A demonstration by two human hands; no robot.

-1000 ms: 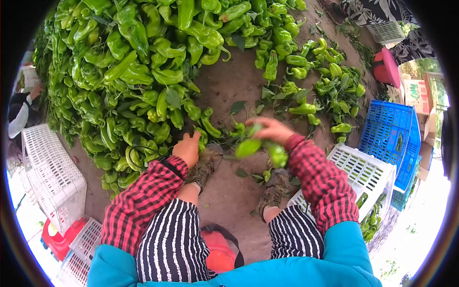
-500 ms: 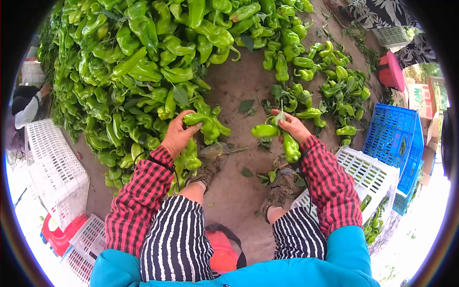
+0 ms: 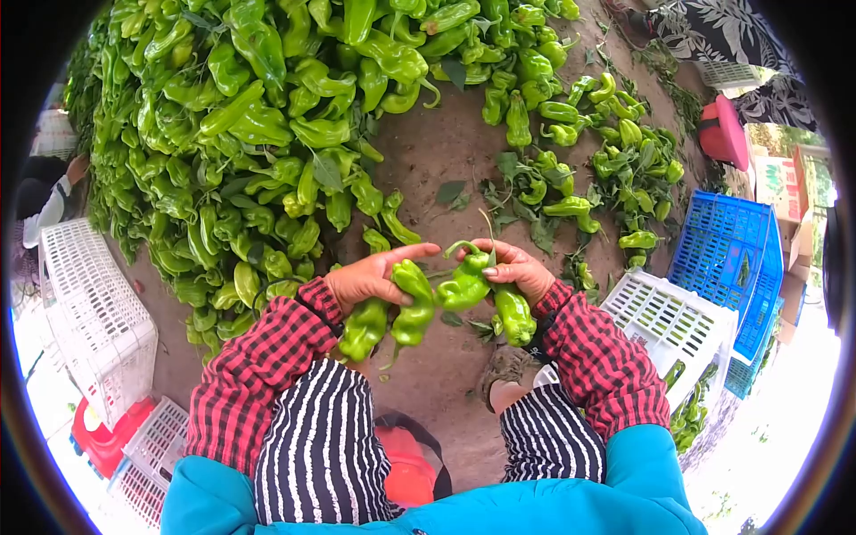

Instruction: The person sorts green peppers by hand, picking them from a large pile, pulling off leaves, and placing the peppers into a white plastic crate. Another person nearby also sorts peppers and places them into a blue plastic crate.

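In the head view my left hand (image 3: 364, 278) is closed round green peppers, with its index finger stretched toward the right hand. One wrinkled green pepper (image 3: 412, 308) hangs under the thumb, and another pepper (image 3: 364, 328) shows below the palm. Close by on the right, my right hand (image 3: 521, 269) pinches green peppers near their stems. A curved pepper (image 3: 465, 282) points toward the left hand; a second pepper (image 3: 514, 314) hangs beneath the fingers. Both hands are above the ground between my knees, just in front of a big pepper heap (image 3: 259, 116).
Smaller pepper piles with leaves (image 3: 637, 169) lie at the right. White crates stand at the left (image 3: 98, 303) and right (image 3: 669, 316), beside blue crates (image 3: 724, 245). A red stool (image 3: 724, 134) and another person's patterned clothing (image 3: 727, 31) are at the upper right.
Both hands have come together and nearer my body. The left hand has moved away from the heap's edge with peppers in it; the right hand has shifted left, still holding peppers.
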